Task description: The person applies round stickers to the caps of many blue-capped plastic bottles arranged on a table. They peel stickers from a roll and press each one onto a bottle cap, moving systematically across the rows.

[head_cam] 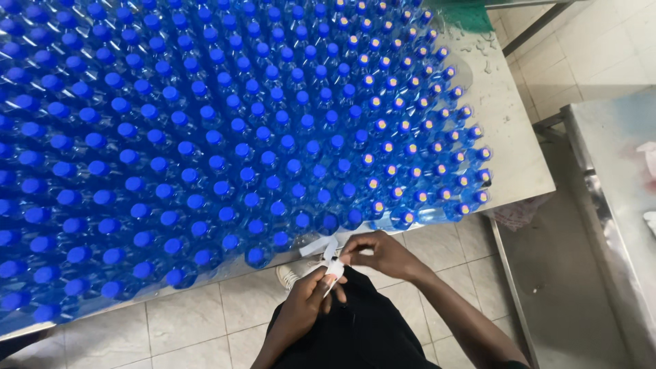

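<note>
Two hands working a white strip just below the edge of a worktop packed with blue-capped bottles.

Both hands meet over the person's lap: the left hand (305,305) has its fingers closed round the lower end of the white strip (329,260), and the right hand (383,254) pinches its upper part, so the strip sits between them, just in front of the nearest row of bottles (205,137). To my eye the step goes best with a firm pinch near the strip's ends and the pull kept low and toward the body, since the front bottles stand right at the worktop (509,137) rim and a knock could tip them. A white shoe (287,275) shows on the tiled floor (184,321) beneath, and a steel table (615,178) stands well apart to the right.
</note>
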